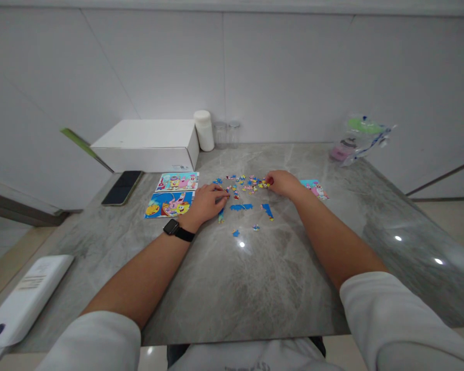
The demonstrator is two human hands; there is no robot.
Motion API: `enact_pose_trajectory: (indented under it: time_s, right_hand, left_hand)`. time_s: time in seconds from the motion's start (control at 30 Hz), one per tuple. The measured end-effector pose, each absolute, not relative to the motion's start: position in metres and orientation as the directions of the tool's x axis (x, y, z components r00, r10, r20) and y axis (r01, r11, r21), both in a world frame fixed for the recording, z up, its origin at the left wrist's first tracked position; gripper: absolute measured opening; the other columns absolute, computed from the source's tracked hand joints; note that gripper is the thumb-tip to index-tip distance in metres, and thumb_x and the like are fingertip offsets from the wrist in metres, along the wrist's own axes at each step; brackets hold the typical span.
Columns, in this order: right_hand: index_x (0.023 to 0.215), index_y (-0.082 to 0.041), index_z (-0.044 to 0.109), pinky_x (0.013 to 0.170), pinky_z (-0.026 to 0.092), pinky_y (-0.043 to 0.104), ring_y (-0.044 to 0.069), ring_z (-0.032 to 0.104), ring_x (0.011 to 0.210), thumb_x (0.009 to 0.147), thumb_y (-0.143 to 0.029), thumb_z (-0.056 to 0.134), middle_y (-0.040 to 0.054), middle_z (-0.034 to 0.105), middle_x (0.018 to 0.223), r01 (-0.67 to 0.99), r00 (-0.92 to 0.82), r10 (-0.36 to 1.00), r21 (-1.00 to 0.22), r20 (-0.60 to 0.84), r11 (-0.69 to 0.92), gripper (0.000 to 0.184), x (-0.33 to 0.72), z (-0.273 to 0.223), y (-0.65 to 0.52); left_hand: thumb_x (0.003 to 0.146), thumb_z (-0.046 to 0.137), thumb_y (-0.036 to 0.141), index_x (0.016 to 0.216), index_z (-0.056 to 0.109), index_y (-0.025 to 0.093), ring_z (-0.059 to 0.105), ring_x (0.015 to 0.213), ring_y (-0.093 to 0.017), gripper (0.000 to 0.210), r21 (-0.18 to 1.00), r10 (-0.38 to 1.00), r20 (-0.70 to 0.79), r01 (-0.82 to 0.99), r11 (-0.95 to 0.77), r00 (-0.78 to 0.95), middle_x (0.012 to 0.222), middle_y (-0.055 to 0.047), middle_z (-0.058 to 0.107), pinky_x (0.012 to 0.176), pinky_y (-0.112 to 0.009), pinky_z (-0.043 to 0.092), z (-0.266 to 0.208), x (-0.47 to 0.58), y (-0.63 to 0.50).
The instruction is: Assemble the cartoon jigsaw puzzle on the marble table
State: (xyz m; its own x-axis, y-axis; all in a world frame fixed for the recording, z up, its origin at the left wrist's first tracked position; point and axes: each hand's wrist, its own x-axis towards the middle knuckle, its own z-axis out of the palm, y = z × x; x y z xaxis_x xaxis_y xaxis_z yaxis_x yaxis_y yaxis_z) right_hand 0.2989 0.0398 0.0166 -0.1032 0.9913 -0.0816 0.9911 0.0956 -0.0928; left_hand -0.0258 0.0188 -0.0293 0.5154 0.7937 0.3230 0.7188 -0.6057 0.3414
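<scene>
In the head view, small puzzle pieces (251,180) are lying scattered around the centre of the frame on a grey marbled bench (239,293). The left hand (208,202) is resting at the left edge of this scatter, its fingers bending slightly and bunching loosely near the pieces; whether they are gripping one I cannot tell. The right hand (284,183) is sitting at the scatter's right end, thumb and fingers curling close together beside yellowish pieces; any hold there is too small to make out. Just below the scatter, a blue strip (241,207) is lying crosswise, a second strip (267,211) is slanting to its right, and two loose pieces (235,233) are lying lower down. Two picture cards (178,181) are lying left of the left hand, while another card (317,189) is showing past the right forearm. A dark phone (122,187) and a white box (145,141) are occupying the left to upper left, a white bottle (204,131) is standing beside the box, and a clear bag (358,140) is sitting at upper right.
</scene>
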Motion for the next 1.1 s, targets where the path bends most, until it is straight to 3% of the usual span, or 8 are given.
enact_pose_trajectory:
  time_s: [0.3, 0.5, 0.6, 0.87, 1.1]
  right_hand:
    - [0.115, -0.025, 0.081, 0.077, 0.047, 0.025, 0.021, 0.073, 0.099, 0.085, -0.01, 0.066, 0.0054, 0.082, 0.113, 0.984, -0.174, 0.962, -0.081, -0.209, 0.161, 0.037, 0.306, 0.023, 0.039]
    - [0.126, -0.02, 0.077, 0.091, 0.049, 0.03, 0.024, 0.068, 0.109, 0.099, -0.027, 0.06, 0.0133, 0.076, 0.124, 0.987, -0.077, 0.997, -0.139, 0.018, 0.079, 0.032, 0.292, 0.011, 0.04]
    - [0.125, -0.019, 0.077, 0.094, 0.048, 0.032, 0.025, 0.066, 0.113, 0.102, -0.035, 0.059, 0.0154, 0.073, 0.124, 0.986, -0.057, 0.996, -0.154, 0.063, 0.067, 0.033, 0.282, 0.001, 0.038]
    - [0.111, -0.019, 0.079, 0.093, 0.048, 0.03, 0.022, 0.066, 0.107, 0.095, -0.024, 0.063, 0.0108, 0.074, 0.117, 0.967, -0.042, 0.992, -0.243, 0.122, 0.071, 0.023, 0.282, -0.007, 0.042]
    - [0.107, -0.021, 0.079, 0.089, 0.048, 0.031, 0.021, 0.069, 0.099, 0.096, -0.027, 0.064, 0.0084, 0.079, 0.11, 0.947, -0.026, 0.99, -0.313, 0.136, 0.068, 0.02, 0.283, -0.008, 0.045]
  left_hand:
    - [0.099, 0.062, 0.034, 0.124, 0.081, 0.032, 0.064, 0.114, -0.029, 0.031, 0.35, 0.798, 0.344, 0.721, -0.598, 0.495, 0.126, -0.008, 0.071, 0.105, -0.05, 0.049, -0.027, -0.026, 0.019]
    - [0.099, 0.058, 0.031, 0.122, 0.08, 0.029, 0.066, 0.109, -0.027, 0.031, 0.397, 0.809, 0.381, 0.711, -0.581, 0.448, 0.12, -0.009, 0.072, 0.1, -0.047, 0.051, -0.021, -0.024, 0.017]
    - [0.099, 0.058, 0.029, 0.121, 0.079, 0.027, 0.066, 0.11, -0.028, 0.031, 0.401, 0.809, 0.386, 0.709, -0.581, 0.444, 0.119, -0.009, 0.072, 0.1, -0.047, 0.052, -0.019, -0.023, 0.016]
    - [0.099, 0.057, 0.028, 0.122, 0.077, 0.026, 0.065, 0.113, -0.027, 0.031, 0.413, 0.804, 0.403, 0.697, -0.586, 0.437, 0.119, -0.009, 0.072, 0.103, -0.046, 0.051, -0.018, -0.024, 0.016]
    - [0.1, 0.057, 0.028, 0.121, 0.078, 0.026, 0.066, 0.111, -0.027, 0.03, 0.417, 0.799, 0.411, 0.689, -0.593, 0.439, 0.118, -0.009, 0.072, 0.102, -0.045, 0.051, -0.02, -0.024, 0.016]
